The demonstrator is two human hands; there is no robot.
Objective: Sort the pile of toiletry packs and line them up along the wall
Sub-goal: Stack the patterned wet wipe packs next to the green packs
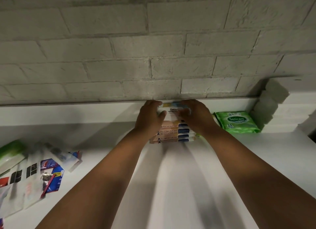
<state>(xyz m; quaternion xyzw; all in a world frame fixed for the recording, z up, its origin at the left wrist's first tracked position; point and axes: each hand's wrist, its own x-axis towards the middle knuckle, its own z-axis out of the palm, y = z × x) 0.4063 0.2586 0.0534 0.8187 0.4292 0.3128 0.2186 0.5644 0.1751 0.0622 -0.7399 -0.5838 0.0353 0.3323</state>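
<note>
**Both hands on the wipe stack at the wall**

The landmark is the stack of wipe packs [172,133], standing on the white counter [179,186] with its far side up against the white ledge [68,112] below the painted brick wall [153,49]. The lower packs are peach with blue labels; how many there are cannot be counted surely, since the arms cover both ends.

On top of the stack lies a white pack [171,109] with yellow and blue corners. The left hand [150,117] curls around its left end, thumb across the front; the right hand [196,115] curls around its right end. The print on this pack is mostly covered by the fingers.

Right of the stack, just beside the right wrist, a green Sanicare pack [236,121] leans at the ledge, and beyond it sits a stepped grey block [270,102].

Well left of the stack and nearer the camera lies the unsorted pile [34,174]: sachets and packs in white, blue and red, smeared by blur, with a green pack [10,151] cut off by the left edge.
</note>
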